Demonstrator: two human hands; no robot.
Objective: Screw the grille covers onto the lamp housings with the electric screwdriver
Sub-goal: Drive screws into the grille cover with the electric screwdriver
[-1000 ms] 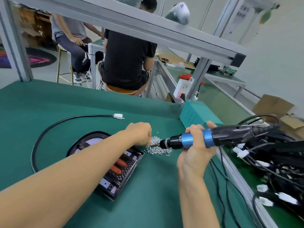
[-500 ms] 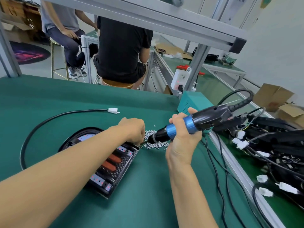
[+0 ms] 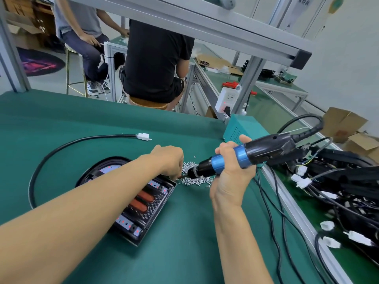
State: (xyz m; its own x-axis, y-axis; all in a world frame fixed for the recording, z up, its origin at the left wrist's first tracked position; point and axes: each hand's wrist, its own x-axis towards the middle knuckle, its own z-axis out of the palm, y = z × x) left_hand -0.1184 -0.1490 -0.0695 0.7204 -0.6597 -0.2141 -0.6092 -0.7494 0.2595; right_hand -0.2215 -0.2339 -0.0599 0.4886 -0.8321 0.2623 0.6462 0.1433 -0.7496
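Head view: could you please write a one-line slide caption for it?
Right hand holds the screwdriver at the screw pile; left hand pinches at its tip beside the lamp.

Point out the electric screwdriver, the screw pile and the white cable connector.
electric screwdriver [image 3: 242,155], head view, blue collar of the body
screw pile [image 3: 195,180], head view, middle of the heap
white cable connector [image 3: 143,136], head view, plug body

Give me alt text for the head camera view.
The right hand grips an electric screwdriver, tip at the left hand over a screw pile, beside a lamp housing on a green table.
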